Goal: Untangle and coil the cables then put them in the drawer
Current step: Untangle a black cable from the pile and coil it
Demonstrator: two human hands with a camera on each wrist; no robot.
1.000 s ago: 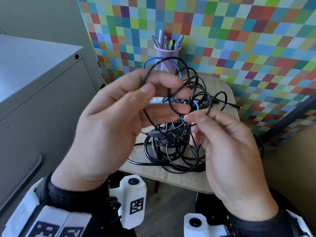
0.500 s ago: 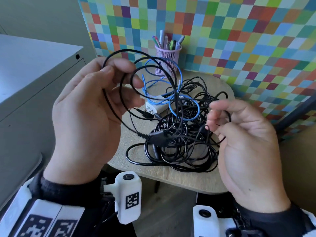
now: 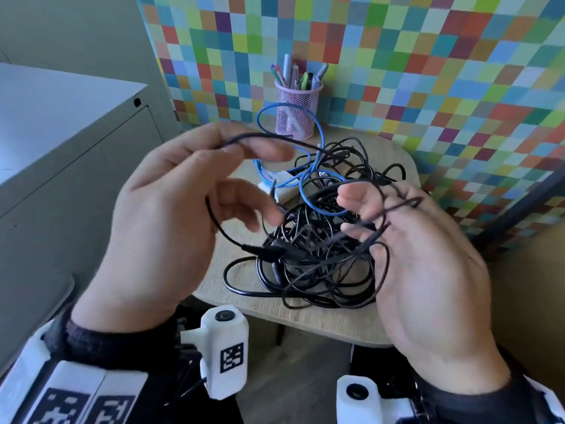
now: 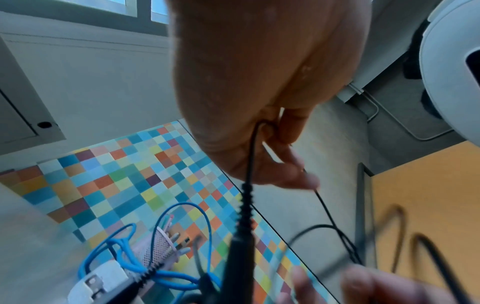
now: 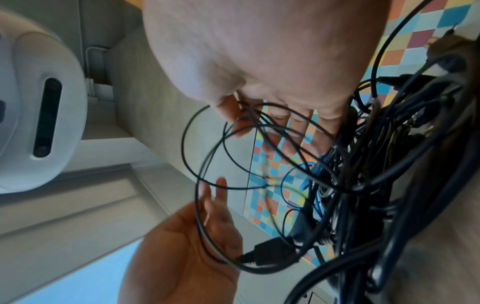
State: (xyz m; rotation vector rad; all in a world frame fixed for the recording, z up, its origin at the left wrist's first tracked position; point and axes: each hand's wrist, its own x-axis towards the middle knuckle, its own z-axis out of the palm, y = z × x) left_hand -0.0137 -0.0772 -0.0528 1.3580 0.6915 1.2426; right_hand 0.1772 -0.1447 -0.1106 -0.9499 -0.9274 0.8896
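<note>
A tangle of black cables [image 3: 321,270] lies on the small wooden table [image 3: 321,325], with a blue cable [image 3: 321,130] looped through its far side. My left hand [image 3: 260,179] is raised over the table's left edge, and a thin black cable [image 3: 263,136] runs over its fingers. In the left wrist view that cable [image 4: 250,156] comes out from between the curled fingers. It leads down to an inline connector [image 3: 269,250]. My right hand [image 3: 357,209] hovers over the tangle, thin black loops [image 5: 207,164] hooked across its fingers. Both hands are blurred.
A pink mesh pen cup [image 3: 298,114] stands at the table's back by the chequered wall. A white adapter [image 3: 284,192] lies under the blue cable. A grey cabinet [image 3: 76,148] stands to the left. A dark metal bar [image 3: 519,206] crosses on the right.
My left hand has dropped and moved right towards the tangle, flattening its big loop. The right hand's fingers have spread wider, with cable loops now lying across them.
</note>
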